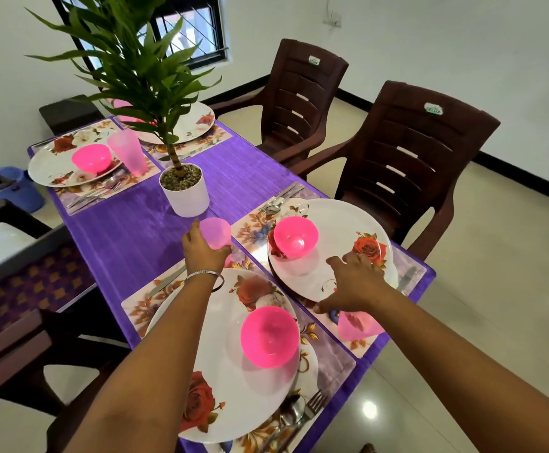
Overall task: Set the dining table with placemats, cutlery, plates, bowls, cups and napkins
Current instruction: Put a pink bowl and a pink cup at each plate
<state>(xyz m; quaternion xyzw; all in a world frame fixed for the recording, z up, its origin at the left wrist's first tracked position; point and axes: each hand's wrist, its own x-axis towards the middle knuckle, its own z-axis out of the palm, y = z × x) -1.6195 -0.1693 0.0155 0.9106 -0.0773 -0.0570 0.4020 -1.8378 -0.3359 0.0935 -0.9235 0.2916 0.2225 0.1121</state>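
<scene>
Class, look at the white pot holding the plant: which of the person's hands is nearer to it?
Left. The left hand grips a pink cup just in front of the white pot; the right hand hovers over the right-side plate, farther off.

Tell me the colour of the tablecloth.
Purple tablecloth, seen in the head view.

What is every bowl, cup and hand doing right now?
Near bowl: upright on near plate.
Right bowl: upright on right plate.
Far bowl: upright on its plate.
Far cup: standing upright.
Held cup: gripped by left hand.
Low cup: beneath right hand, which is open.
</scene>
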